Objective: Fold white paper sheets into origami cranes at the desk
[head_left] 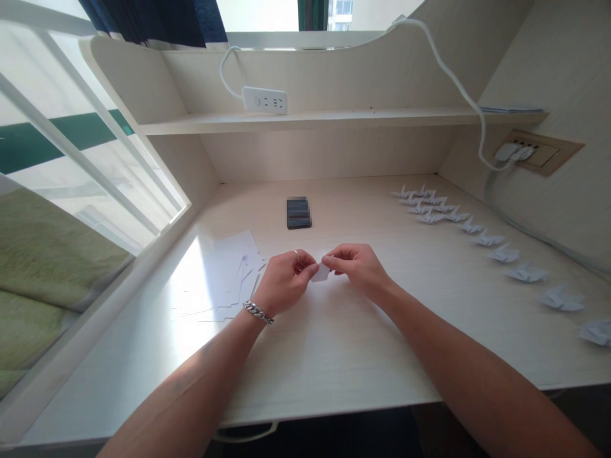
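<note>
A small piece of white folded paper (321, 273) is pinched between my two hands, just above the middle of the desk. My left hand (286, 280), with a ring and a chain bracelet, grips its left edge between thumb and forefinger. On the other side, my right hand (357, 264) pinches the paper's upper right part. The fingertips cover some of its edges, so its full shape is hidden. Left of my left hand lie loose white paper sheets (224, 267), partly in bright sunlight. Folded paper cranes (487, 238) stand in rows along the right side.
A dark, blurred rectangular object (298, 212) lies on the desk (344, 356) beyond my hands. The shelf (334, 119) above holds a white power strip (265, 100). A white cable (458, 83) hangs down to a wall socket (544, 152). White bed rails (71, 133) border the left.
</note>
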